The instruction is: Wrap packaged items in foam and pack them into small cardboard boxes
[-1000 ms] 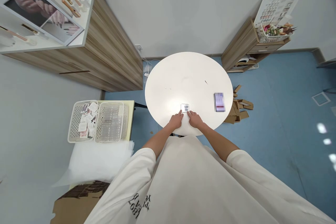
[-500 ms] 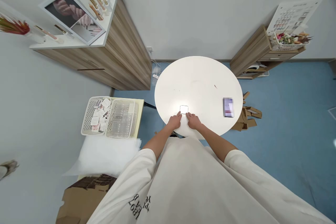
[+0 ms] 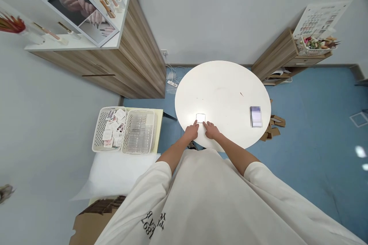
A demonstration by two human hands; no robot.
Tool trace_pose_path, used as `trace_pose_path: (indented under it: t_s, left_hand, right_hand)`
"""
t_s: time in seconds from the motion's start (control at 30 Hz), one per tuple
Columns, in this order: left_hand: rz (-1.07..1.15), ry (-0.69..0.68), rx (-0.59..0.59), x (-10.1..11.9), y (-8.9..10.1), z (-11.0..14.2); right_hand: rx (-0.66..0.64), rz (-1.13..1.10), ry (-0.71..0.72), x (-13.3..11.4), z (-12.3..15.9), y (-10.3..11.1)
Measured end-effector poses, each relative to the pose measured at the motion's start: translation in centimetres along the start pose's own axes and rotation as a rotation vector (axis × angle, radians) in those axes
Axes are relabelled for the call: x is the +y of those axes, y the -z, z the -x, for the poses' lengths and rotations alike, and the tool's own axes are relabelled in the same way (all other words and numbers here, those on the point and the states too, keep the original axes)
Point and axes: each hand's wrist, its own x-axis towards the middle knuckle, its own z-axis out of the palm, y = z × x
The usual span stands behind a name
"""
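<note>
A small, flat, square clear case (image 3: 201, 118) is at the near side of the white round table (image 3: 224, 80). Glare turns its face white, hiding any contents. My left hand (image 3: 192, 130) is at its near left corner, index finger forward and the other fingers curled. At the near right corner, my right hand (image 3: 211, 130) grips the edge in the same way. The thumbs are mostly hidden. Whether the case lies flat or is slightly raised, I cannot tell.
A phone-like device with a blurred screen (image 3: 255, 116) lies on the table's right side. To the left stand a white basket of small packets (image 3: 99, 132) and another basket of clear cases (image 3: 152, 138). Cardboard pieces (image 3: 276, 122) lie on the floor at right.
The view has shifted, so the table appears farther right. Small dark ovals visible in the case a second ago are now lost in white glare. Both hands stay at its near corners.
</note>
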Motion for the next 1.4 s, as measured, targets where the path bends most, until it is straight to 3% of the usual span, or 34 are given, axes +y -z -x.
trace_pose_path:
  t_s: [0.1, 0.2, 0.4, 0.67, 0.87, 1.1, 1.23, 1.4]
  left_hand:
    - [-0.236, -0.04, -0.028, -0.3, 0.2, 0.1]
    - [-0.312, -0.083, -0.028, -0.8, 0.3, 0.2]
    - [-0.25, -0.095, -0.047, -2.4, -0.4, 1.9]
    - [-0.134, -0.013, 0.032, -2.4, -3.8, 6.7]
    - [0.032, 0.05, 0.212, -1.2, -6.9, 11.7]
    - [0.169, 0.189, 0.316, 0.4, -13.0, 20.2]
    - [0.173, 0.274, 0.363, -0.2, -15.7, 25.0]
    - [0.171, 0.343, 0.398, -3.1, -17.3, 29.2]
  right_hand:
    - [-0.017, -0.005, -0.032, -0.3, 0.0, -0.3]
    - [-0.005, -0.039, -0.047, -0.4, 0.4, -0.8]
    - [0.012, -0.146, -0.049, -0.2, 1.9, -2.0]
    - [0.009, -0.176, -0.025, 1.2, 5.0, -5.1]
    - [0.014, -0.114, 0.06, 3.7, 8.7, -9.0]
    - [0.075, -0.075, 0.125, 6.2, 12.8, -12.8]
    - [0.09, -0.092, 0.202, 4.3, 13.8, -14.0]
    - [0.111, -0.088, 0.349, -0.6, 14.9, -15.5]
